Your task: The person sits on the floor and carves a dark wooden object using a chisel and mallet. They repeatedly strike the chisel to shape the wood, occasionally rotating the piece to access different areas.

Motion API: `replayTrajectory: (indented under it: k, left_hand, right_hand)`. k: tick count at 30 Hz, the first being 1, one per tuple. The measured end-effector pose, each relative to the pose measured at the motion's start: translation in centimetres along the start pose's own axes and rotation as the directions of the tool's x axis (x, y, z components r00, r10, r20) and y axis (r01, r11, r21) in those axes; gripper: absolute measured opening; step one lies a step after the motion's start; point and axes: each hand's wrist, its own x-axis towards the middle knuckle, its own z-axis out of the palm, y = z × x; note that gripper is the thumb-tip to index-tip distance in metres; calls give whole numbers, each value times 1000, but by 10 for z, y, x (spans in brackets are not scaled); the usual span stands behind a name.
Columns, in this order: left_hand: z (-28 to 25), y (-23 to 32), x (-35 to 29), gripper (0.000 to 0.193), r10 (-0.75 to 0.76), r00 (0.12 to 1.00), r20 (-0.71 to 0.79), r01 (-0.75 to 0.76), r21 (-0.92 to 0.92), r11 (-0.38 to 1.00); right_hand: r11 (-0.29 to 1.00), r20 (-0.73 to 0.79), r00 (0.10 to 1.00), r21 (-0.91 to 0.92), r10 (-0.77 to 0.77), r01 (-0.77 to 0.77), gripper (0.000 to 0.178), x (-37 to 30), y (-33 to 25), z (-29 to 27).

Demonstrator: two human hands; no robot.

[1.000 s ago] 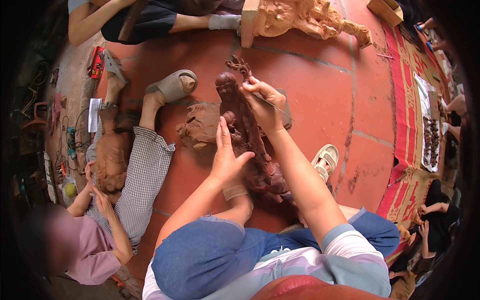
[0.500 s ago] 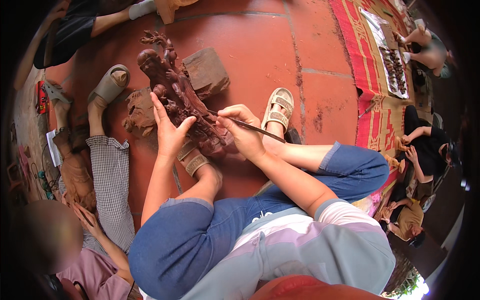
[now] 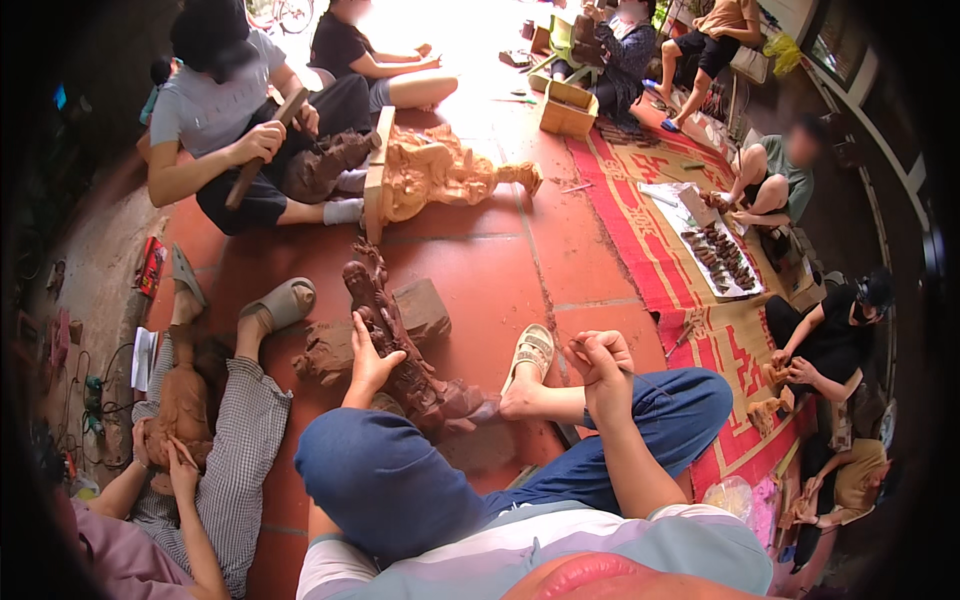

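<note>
A dark reddish-brown wooden carving [image 3: 399, 352] with knobbly figures leans in front of me, its upper part against a rough wood block [image 3: 423, 309]. My left hand [image 3: 372, 365] holds its left side, with the thumb spread over the front and the index finger stretched along the edge. The other fingers are hidden. Raised over my right knee and apart from the carving, my right hand [image 3: 602, 362] is closed on a thin dark rod-like tool [image 3: 652, 384]. Its exact kind cannot be made out.
Another chunk of wood [image 3: 328, 352] lies left of the carving. A pale carved statue [image 3: 430, 175] lies farther off by a seated person with a wooden bar [image 3: 265, 150]. To the left, someone handles a carving [image 3: 183, 400]. A patterned mat [image 3: 690, 345] with a tool tray [image 3: 718, 245] spreads right.
My view has tilted up, showing more of the far floor and people. My right hand has lifted off the carving toward the right with the tool. My left hand stays on the carving.
</note>
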Motion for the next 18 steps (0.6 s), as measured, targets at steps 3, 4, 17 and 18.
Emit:
replayTrajectory:
  k: [3,4,17,18]
  left_hand:
    - [-1,-5,1,136,13,1000,8,-13,25,1000]
    - [-3,-5,0,136,3,1000,18,-4,45,999]
    - [1,-3,0,130,16,999,33,-19,86,996]
    - [-1,0,3,130,-28,999,45,24,101,995]
  right_hand:
    - [998,136,991,-63,0,9,7,-25,-4,27]
    - [996,170,985,-89,-3,19,7,-32,-4,32]
    - [985,165,984,-146,-67,92,9,-35,-12,12]
    - [984,164,985,-156,-56,82,9,-31,-11,12]
